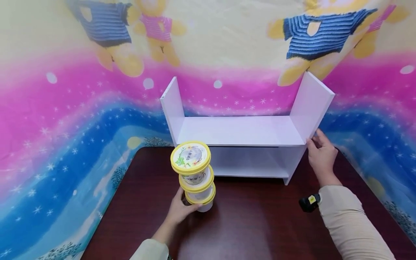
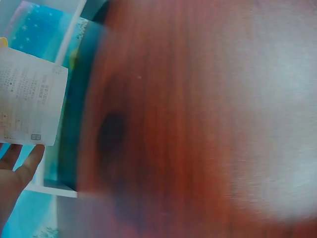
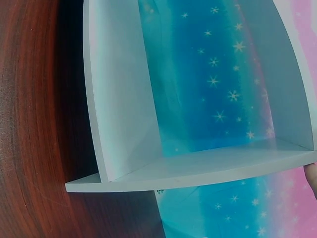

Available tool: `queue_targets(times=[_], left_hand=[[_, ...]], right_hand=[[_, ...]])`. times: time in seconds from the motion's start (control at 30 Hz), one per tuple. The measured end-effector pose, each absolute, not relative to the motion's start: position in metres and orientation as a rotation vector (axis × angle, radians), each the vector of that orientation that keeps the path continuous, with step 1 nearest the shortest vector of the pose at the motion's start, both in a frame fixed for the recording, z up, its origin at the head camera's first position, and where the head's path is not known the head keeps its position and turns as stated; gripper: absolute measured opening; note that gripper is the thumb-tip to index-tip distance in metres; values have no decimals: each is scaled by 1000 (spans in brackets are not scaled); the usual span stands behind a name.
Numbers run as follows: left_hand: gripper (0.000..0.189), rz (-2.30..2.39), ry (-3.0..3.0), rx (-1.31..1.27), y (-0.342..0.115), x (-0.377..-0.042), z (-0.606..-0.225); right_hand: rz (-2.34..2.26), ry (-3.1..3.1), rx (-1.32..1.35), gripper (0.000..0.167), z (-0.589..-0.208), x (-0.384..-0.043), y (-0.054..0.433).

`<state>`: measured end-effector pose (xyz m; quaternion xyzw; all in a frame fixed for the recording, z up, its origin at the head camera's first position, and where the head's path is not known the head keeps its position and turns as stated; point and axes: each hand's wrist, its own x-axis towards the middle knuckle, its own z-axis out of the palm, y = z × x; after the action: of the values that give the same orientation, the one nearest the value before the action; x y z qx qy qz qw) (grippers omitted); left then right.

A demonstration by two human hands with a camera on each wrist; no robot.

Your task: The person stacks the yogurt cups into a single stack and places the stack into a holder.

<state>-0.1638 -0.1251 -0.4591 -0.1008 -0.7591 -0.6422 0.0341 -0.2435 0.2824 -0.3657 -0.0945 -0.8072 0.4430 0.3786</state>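
Observation:
My left hand (image 1: 179, 210) holds a leaning stack of three white tubs with yellow lids, thumb and fingers around the lowest tub (image 1: 205, 206). The middle tub (image 1: 196, 181) and the top tub (image 1: 191, 158) rest above it; the top lid bears printed leaves and lettering. In the left wrist view, fingers (image 2: 30, 161) touch the edge of a tub (image 2: 32, 96) with small printed text. At the right end of a white shelf unit (image 1: 240, 130), my right hand (image 1: 323, 156) touches the side panel, thumb at its front edge. Only a fingertip (image 3: 311, 174) shows in the right wrist view.
The two-level shelf unit stands at the back of a dark brown table (image 1: 240, 220), its side panels rising above the upper board. The stack overlaps its left front corner in the head view. Behind hangs a colourful cloth (image 1: 81, 151) with bears and snowflakes.

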Motion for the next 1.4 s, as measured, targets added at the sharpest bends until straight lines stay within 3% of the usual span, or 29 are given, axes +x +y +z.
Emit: queue_targets(times=[0.93,1.4], left_hand=[[64,-1851,-2444,-756,-111,-208,-328],[73,-1888,-2456,-738,-97,-263,-302]], right_hand=[[1108,-2055,-249,41,-368,-247,281],[1092,-2062,-224,42,-367,-247,281]])
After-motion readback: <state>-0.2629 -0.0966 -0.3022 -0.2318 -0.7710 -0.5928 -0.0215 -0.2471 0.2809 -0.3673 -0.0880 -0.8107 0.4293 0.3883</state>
